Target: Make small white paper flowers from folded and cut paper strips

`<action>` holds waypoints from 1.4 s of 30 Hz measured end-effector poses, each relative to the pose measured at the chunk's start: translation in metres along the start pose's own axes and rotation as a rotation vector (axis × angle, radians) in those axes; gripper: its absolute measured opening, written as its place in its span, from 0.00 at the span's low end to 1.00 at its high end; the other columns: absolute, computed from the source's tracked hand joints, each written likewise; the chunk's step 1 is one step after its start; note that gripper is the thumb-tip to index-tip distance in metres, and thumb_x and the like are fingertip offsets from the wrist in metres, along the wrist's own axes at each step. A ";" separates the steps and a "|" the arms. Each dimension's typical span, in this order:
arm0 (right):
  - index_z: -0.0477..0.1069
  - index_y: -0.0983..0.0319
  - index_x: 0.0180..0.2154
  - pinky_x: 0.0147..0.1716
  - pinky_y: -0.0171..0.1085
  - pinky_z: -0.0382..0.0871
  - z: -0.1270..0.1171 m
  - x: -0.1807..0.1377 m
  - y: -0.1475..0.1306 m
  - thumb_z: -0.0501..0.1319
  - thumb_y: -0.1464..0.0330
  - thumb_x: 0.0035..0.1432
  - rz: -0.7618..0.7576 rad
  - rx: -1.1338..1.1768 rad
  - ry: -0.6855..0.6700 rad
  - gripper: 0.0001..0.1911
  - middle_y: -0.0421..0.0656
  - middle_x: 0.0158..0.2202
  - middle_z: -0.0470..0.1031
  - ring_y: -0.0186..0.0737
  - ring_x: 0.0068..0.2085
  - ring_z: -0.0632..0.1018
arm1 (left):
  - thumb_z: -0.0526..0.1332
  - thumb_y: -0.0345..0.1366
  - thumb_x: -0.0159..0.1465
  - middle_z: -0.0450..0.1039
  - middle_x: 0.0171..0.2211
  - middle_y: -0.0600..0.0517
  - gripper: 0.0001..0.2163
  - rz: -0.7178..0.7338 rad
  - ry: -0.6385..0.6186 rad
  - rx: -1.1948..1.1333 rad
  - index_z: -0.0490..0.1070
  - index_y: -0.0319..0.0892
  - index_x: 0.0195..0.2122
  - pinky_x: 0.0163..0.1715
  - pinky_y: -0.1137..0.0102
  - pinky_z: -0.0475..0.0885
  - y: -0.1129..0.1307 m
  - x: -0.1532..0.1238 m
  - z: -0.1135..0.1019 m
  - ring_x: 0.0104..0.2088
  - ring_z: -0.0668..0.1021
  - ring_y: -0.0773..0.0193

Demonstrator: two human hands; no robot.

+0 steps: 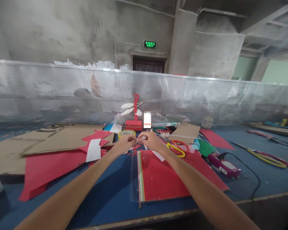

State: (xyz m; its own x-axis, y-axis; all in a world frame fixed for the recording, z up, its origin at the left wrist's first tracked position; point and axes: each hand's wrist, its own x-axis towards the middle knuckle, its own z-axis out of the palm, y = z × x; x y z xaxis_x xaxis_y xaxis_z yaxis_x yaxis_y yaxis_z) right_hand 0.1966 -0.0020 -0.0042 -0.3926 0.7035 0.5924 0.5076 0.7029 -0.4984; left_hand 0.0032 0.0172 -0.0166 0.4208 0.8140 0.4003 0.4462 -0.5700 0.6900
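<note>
Forearms (194,179) span blue tbl (100,201), both grips (126,141) (150,140) pinched, contents unclear, concrete wall (62,28) behind.

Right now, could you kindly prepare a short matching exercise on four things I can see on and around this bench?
1. Tape roll
2. Purple device
3. Exit sign
4. White paper piece

A. Lit green, high up
B. On red paper, left of the left hand
C. Yellow, just beyond the left hand
D. Right of the right forearm

Pairs: 1-C, 2-D, 3-A, 4-B
</note>
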 end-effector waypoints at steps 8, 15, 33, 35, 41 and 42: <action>0.82 0.59 0.37 0.35 0.32 0.65 -0.001 0.002 0.004 0.65 0.66 0.59 -0.057 -0.100 -0.012 0.08 0.42 0.34 0.83 0.38 0.33 0.79 | 0.59 0.45 0.59 0.73 0.25 0.52 0.12 -0.034 -0.008 -0.018 0.71 0.39 0.30 0.25 0.72 0.66 -0.005 0.000 -0.003 0.26 0.73 0.64; 0.81 0.59 0.36 0.35 0.33 0.64 0.002 0.003 0.006 0.63 0.66 0.60 -0.037 -0.202 0.005 0.08 0.43 0.33 0.82 0.40 0.35 0.80 | 0.58 0.44 0.61 0.71 0.23 0.53 0.12 0.022 -0.016 -0.043 0.70 0.40 0.30 0.24 0.73 0.65 -0.005 -0.002 -0.002 0.24 0.72 0.65; 0.77 0.64 0.31 0.30 0.31 0.65 0.007 0.004 0.013 0.64 0.70 0.55 0.088 0.138 0.028 0.04 0.42 0.27 0.79 0.36 0.28 0.77 | 0.58 0.44 0.62 0.71 0.25 0.53 0.13 0.070 0.023 -0.037 0.71 0.39 0.31 0.26 0.73 0.65 0.011 -0.008 -0.005 0.25 0.72 0.66; 0.77 0.64 0.31 0.29 0.31 0.64 0.004 0.003 0.009 0.62 0.70 0.57 0.069 0.050 0.027 0.06 0.41 0.26 0.79 0.35 0.27 0.76 | 0.58 0.44 0.63 0.72 0.26 0.52 0.12 0.092 -0.001 -0.042 0.71 0.39 0.32 0.26 0.73 0.66 0.006 -0.007 -0.005 0.26 0.73 0.66; 0.77 0.64 0.25 0.28 0.31 0.63 -0.003 0.002 0.008 0.59 0.59 0.63 0.050 0.011 -0.056 0.19 0.42 0.23 0.79 0.36 0.26 0.76 | 0.58 0.43 0.64 0.73 0.28 0.52 0.12 0.109 -0.018 -0.035 0.72 0.39 0.34 0.26 0.73 0.65 0.004 -0.007 -0.008 0.26 0.73 0.66; 0.76 0.63 0.24 0.28 0.31 0.64 -0.003 0.002 0.008 0.58 0.58 0.63 0.057 0.016 -0.073 0.21 0.42 0.22 0.78 0.36 0.25 0.77 | 0.58 0.43 0.64 0.73 0.27 0.52 0.12 0.114 -0.013 -0.031 0.72 0.39 0.33 0.25 0.74 0.64 0.006 -0.008 -0.008 0.26 0.72 0.67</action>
State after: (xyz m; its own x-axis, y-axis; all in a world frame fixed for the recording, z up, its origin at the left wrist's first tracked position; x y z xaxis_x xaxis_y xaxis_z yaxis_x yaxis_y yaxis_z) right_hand 0.2024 0.0051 -0.0050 -0.4182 0.7480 0.5155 0.5184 0.6625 -0.5407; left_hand -0.0040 0.0079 -0.0104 0.4775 0.7426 0.4696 0.3700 -0.6547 0.6591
